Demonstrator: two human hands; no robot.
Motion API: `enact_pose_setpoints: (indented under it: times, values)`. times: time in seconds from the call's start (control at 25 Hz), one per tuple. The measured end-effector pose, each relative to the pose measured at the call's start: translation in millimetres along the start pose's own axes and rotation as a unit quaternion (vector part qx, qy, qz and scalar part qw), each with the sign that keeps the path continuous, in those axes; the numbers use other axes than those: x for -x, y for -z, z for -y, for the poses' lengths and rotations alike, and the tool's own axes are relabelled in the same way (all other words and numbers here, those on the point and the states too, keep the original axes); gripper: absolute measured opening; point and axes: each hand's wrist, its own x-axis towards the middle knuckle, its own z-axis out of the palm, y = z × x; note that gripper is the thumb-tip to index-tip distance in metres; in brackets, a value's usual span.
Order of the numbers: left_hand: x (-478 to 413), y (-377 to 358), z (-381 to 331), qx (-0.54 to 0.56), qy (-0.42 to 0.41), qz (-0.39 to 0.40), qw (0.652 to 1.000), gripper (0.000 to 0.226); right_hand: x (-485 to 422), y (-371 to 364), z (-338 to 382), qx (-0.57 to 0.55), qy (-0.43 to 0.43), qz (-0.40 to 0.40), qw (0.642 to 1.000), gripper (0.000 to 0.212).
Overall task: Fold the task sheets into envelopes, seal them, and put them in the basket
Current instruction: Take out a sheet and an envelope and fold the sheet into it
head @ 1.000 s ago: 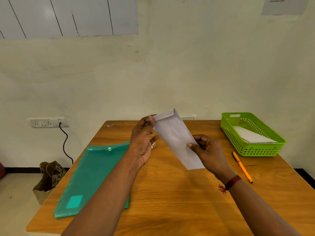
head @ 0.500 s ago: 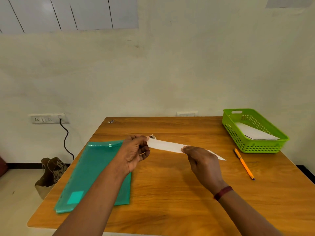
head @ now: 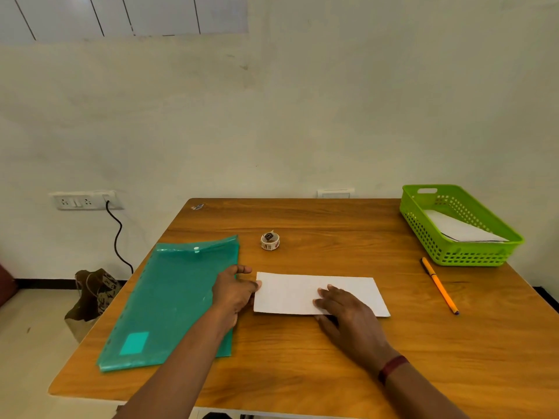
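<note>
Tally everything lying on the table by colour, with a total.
White: 2, the envelope under both hands and the sticker roll
Green: 2, the folder and the basket
Orange: 1, the pen
Total: 5, not counting the paper inside the basket or the tiny scrap at the far edge.

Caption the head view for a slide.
Both hands, left hand and right hand, press a white envelope flat on the table.

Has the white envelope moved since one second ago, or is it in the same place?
Yes. The envelope was held up above the table; it has come down and now lies flat on it, between the green folder and the pen.
</note>
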Motion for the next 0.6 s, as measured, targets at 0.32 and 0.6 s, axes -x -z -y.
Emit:
enact_pose_setpoints:
  times: [0.32,0.6]
  values:
    - [2.3,-10.6,13.3,-0.253,-0.208,-0.06,0.943,0.038,-2.4,1.9,-2.5,-0.031,-0.053,0.099,0.993,0.08]
    - [23.1,-43.7,29.2,-0.457,-0.384,0.024,0.802,0.045,-24.8,-3.8,6.9,-0.001,-0.075,0.091,0.993,0.055]
